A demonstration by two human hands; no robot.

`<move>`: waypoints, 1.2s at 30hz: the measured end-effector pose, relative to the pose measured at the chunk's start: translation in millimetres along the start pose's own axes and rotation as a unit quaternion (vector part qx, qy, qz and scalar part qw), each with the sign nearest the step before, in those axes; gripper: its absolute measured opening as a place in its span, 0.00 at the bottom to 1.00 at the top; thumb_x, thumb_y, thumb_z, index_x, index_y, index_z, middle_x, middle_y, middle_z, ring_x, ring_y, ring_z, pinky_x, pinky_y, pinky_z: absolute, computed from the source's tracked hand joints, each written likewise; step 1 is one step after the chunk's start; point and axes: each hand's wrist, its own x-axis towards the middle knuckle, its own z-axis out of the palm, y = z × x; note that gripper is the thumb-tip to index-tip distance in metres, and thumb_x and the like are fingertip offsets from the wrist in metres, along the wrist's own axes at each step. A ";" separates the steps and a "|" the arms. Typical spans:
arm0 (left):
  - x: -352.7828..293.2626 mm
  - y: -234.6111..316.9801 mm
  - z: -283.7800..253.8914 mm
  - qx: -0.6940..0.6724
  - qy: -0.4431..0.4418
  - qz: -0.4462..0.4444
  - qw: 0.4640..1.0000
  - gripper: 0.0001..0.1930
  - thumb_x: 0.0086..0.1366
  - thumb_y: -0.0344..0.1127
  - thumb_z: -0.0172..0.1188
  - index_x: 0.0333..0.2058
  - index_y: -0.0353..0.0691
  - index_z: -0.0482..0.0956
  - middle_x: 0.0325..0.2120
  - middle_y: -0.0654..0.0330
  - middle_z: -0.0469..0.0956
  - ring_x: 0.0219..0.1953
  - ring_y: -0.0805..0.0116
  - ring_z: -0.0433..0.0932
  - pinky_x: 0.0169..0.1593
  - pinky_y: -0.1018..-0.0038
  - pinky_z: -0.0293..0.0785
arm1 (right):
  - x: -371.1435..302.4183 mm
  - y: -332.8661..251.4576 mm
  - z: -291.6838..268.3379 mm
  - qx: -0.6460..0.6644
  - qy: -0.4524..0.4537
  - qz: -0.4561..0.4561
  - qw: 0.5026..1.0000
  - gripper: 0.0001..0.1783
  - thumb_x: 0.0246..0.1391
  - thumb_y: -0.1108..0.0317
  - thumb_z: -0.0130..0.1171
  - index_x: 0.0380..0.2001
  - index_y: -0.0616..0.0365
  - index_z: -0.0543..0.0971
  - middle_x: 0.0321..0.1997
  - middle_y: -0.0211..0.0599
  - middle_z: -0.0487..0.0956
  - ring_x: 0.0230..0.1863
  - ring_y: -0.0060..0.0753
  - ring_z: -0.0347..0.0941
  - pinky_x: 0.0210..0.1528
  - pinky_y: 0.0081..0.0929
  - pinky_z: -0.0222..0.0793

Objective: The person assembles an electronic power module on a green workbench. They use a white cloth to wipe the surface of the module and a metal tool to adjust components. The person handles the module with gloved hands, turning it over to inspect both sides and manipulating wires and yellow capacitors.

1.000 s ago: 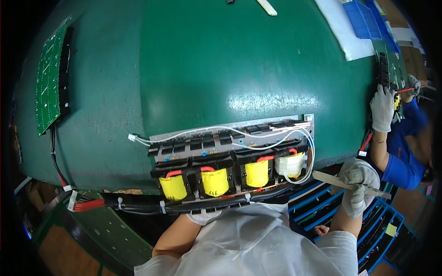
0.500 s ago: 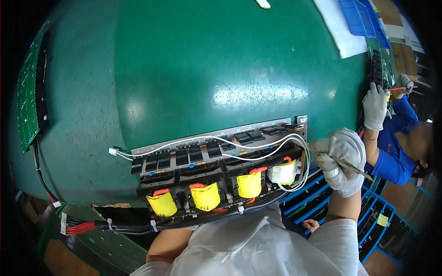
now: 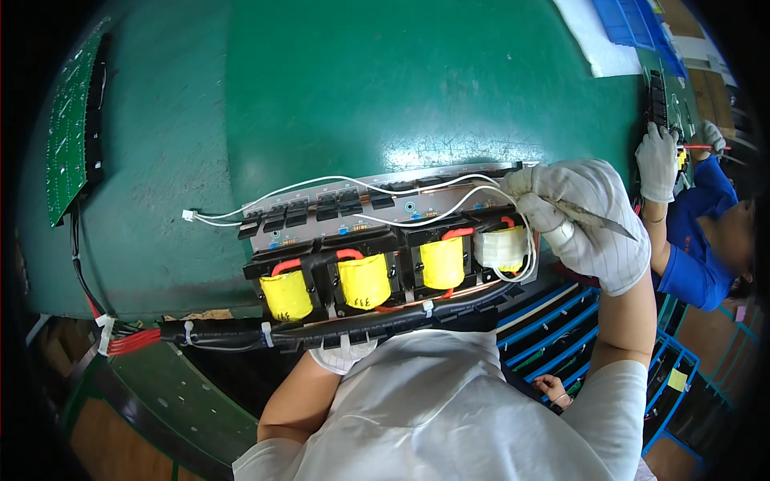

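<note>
A circuit board (image 3: 308,204) lies along the near edge of the green table, with black components and several yellow-wrapped coils (image 3: 365,280). One coil at its right end carries a white wrap (image 3: 491,250). A white cable (image 3: 333,178) loops across it to a small connector (image 3: 188,215). My gloved right hand (image 3: 597,220) is closed on a pointed metal tool (image 3: 605,220), its fingertips at the board's far right corner beside the cable loop. Below the thick black cable bundle (image 3: 305,333), my gloved left hand (image 3: 345,355) is at the board's near side; its fingers are mostly hidden.
Another green board (image 3: 70,128) stands at the far left with cables hanging down. On the right a co-worker in blue (image 3: 698,232) handles a similar board (image 3: 658,100) and a red stick-like tool. A blue rack (image 3: 553,321) holds boards below. Blue trays (image 3: 626,22) lie far right.
My right hand has moved up and left, to the board's far right corner. My left glove has come into view under the cable bundle. The board appears higher in view and tipped.
</note>
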 end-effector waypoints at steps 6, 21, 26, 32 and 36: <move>-0.2 4.5 0.7 -0.010 0.000 0.006 1.000 0.17 0.67 0.39 0.46 0.51 0.42 0.73 0.49 0.55 0.74 0.48 0.56 0.74 0.56 0.63 0.66 | 8.4 6.6 11.9 -0.038 -0.019 0.007 0.999 0.11 0.55 0.60 0.55 0.31 0.57 0.77 0.26 0.41 0.78 0.25 0.47 0.74 0.28 0.35 0.71; 16.5 15.7 -88.3 -0.379 -0.218 -0.211 0.874 0.15 0.59 0.25 0.46 0.44 0.29 0.75 0.36 0.54 0.82 0.36 0.68 0.81 0.42 0.75 0.77 | -16.7 -28.1 5.3 0.298 0.197 0.225 0.907 0.14 0.60 0.63 0.53 0.36 0.66 0.79 0.33 0.36 0.80 0.27 0.22 0.74 0.28 0.19 0.70; 6.7 21.0 -114.7 -0.466 -0.145 -0.353 0.798 0.20 0.69 0.44 0.50 0.43 0.29 0.77 0.30 0.50 0.82 0.33 0.69 0.81 0.36 0.74 0.77 | -65.3 -25.0 10.6 0.287 0.354 0.208 0.865 0.23 0.62 0.51 0.49 0.40 0.63 0.78 0.26 0.33 0.78 0.19 0.16 0.68 0.19 0.13 0.61; -9.4 22.3 -139.2 -0.258 -0.001 -0.264 0.929 0.13 0.66 0.34 0.48 0.37 0.32 0.79 0.18 0.57 0.80 0.17 0.73 0.75 0.26 0.77 0.73 | -131.1 -8.1 31.5 0.209 0.452 0.291 0.817 0.26 0.64 0.47 0.46 0.35 0.63 0.78 0.23 0.32 0.76 0.25 0.19 0.73 0.21 0.16 0.62; -6.8 32.8 -145.1 -0.111 0.210 -0.227 0.944 0.13 0.68 0.38 0.49 0.38 0.33 0.76 0.31 0.52 0.81 0.26 0.63 0.78 0.35 0.70 0.74 | -143.5 -11.3 34.7 0.300 0.395 0.288 0.819 0.23 0.65 0.52 0.46 0.34 0.64 0.76 0.35 0.41 0.78 0.35 0.29 0.76 0.32 0.23 0.71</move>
